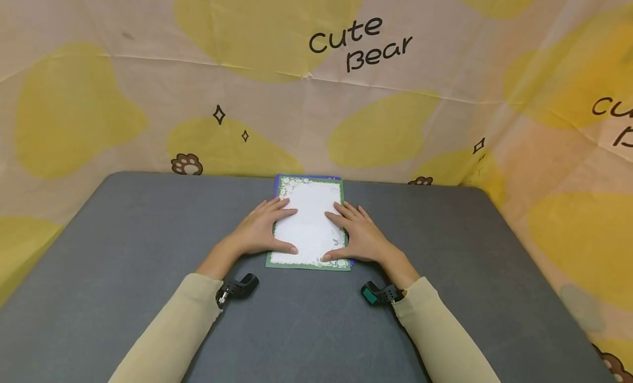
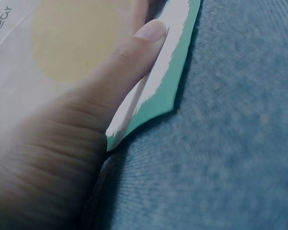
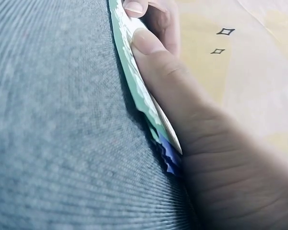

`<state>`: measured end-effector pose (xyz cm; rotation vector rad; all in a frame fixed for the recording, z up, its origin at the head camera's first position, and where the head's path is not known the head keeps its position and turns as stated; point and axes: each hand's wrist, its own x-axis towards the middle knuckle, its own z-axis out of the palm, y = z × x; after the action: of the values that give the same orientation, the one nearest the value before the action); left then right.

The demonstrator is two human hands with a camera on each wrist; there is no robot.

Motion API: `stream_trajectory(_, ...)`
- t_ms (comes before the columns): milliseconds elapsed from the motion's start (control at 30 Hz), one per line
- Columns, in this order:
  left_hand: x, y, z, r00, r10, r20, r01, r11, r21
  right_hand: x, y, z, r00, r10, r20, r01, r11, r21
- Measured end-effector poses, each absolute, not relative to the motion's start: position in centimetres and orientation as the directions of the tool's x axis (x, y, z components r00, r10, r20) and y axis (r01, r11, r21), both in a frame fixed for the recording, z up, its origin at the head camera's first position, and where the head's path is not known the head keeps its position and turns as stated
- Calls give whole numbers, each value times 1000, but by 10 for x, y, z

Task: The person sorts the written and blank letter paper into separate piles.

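Green-bordered paper sheet, far-middle of grey table, long axis near-to-far; your left hand touches left side, right hand right side, both unclenched, fingers spread.

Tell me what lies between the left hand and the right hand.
A green-bordered white sheet, its white middle showing, lies between the left hand and the right hand; the head view shows this.
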<state>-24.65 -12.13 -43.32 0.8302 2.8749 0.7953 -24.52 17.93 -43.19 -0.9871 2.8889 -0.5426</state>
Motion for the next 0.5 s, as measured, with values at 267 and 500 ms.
stream_trajectory(267,-247,-121,-432,-848,521,91,498,728,472,-244,177,-429,-816,-577,30,-548,758,-352)
stream_trajectory(500,-246,-122,-434,-848,520,102,503,726,469,-243,177,-429,-820,-572,7,-538,767,-351)
